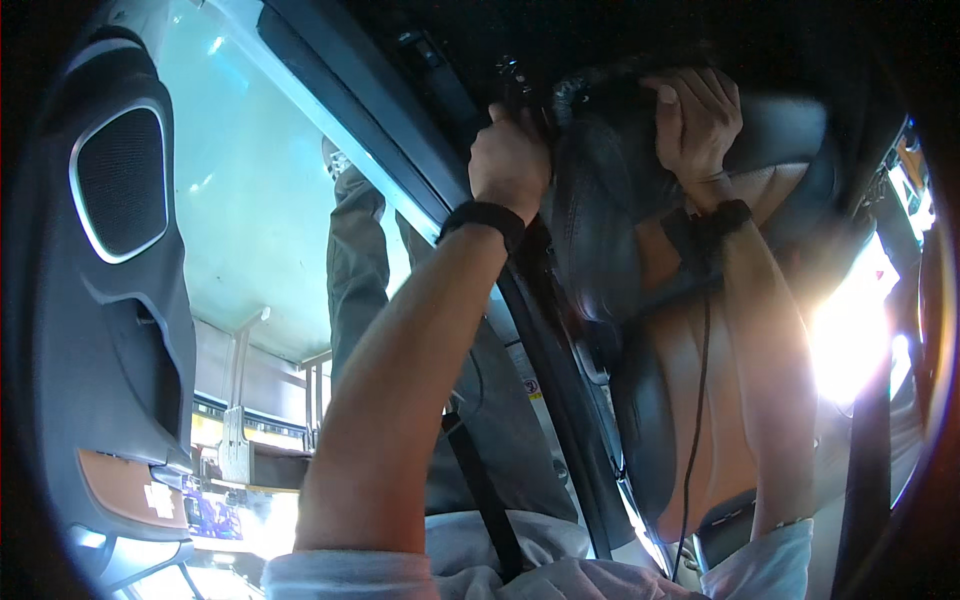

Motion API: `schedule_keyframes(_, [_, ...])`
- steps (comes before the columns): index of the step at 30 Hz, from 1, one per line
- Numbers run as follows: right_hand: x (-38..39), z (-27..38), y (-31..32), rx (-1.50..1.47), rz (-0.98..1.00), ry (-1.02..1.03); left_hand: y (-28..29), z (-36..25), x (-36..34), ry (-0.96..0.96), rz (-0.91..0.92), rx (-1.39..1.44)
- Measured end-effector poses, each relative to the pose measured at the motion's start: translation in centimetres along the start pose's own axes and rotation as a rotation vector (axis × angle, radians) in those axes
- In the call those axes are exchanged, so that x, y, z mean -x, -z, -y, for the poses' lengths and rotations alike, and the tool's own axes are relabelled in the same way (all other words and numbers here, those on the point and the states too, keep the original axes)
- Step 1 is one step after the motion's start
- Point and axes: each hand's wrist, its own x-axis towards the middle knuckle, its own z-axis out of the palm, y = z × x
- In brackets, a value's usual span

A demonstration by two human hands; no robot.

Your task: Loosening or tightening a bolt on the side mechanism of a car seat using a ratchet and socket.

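My left hand (510, 160) reaches down beside the front of a car seat (690, 420), at the inner side of the door sill (360, 130). Its fingers are closed, and whatever lies in them is lost in the dark. Just beyond the knuckles, a small shiny metal part (512, 72) catches light. My right hand (700, 120) is at the far end of the black and brown seat, fingers bent together and thumb alongside. What its fingers close on, if anything, cannot be made out. Both wrists wear black bands.
On the left hangs an opened door panel (120, 300) with a speaker grille (120, 185). A thin black cable (700, 400) runs down over the seat from my right wrist. Glaring light comes in at the right. The footwell (640, 30) is very dark.
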Motion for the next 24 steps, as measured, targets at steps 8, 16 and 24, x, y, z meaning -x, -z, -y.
schedule_keyframes(8, [-0.4,-0.1,0.8,-0.043,0.028,0.017,0.9,0.7,-1.0,-0.107,0.111,-0.039])
schedule_keyframes(16, [-0.4,0.2,1.3,-0.050,0.069,-0.014,-0.7,2.7,-1.6,-0.191,0.101,-0.094])
schedule_keyframes(24, [-0.3,0.3,0.9,-0.065,0.058,-0.006,0.7,2.3,-1.1,-0.183,0.097,0.042])
